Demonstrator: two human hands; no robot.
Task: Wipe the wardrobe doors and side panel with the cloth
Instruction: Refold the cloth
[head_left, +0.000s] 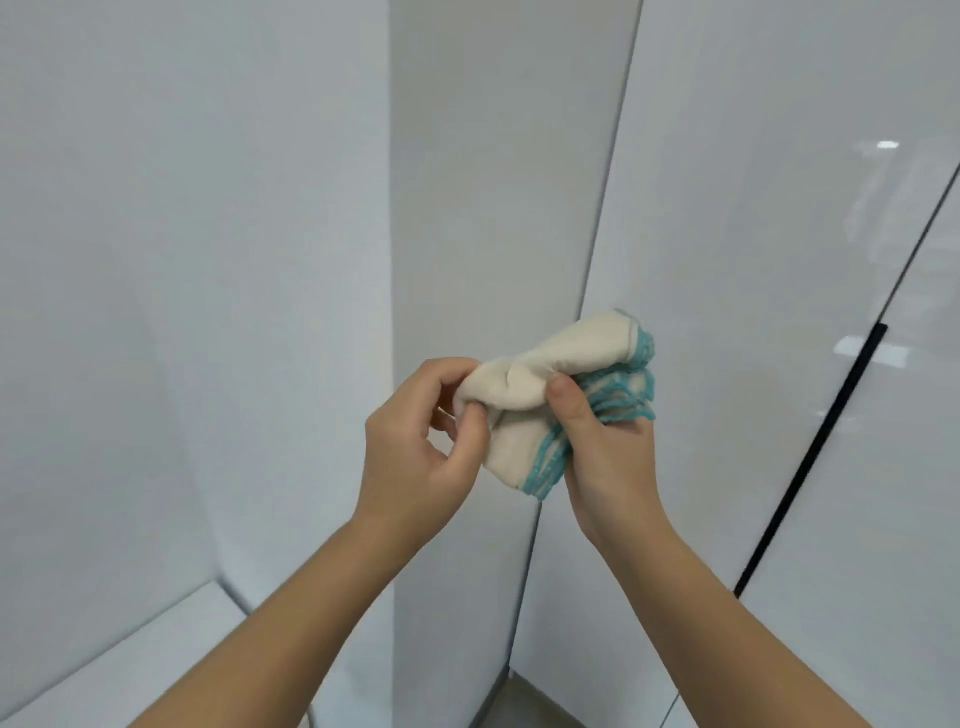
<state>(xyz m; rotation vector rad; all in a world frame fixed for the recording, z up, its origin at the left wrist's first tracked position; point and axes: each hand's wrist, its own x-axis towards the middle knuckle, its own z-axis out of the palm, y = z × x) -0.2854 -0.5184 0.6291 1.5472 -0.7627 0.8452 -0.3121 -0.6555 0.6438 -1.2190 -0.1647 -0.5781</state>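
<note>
A folded cream cloth (524, 384) with teal stitched edges is held up in front of me by both hands. My left hand (415, 441) pinches its left end between thumb and fingers. My right hand (608, 452) grips the bunched folds, thumb on top. Behind the cloth stands the wardrobe's side panel (493, 182), plain and pale grey. To its right are the glossy white wardrobe doors (753, 260), the nearest one meeting the panel at a thin vertical seam. Neither hand nor the cloth touches the wardrobe.
A white wall (182, 260) fills the left side, with a pale ledge (130, 665) at the bottom left. A black strip handle (810, 457) runs down the gap between two doors. A bit of floor (519, 706) shows below the panel.
</note>
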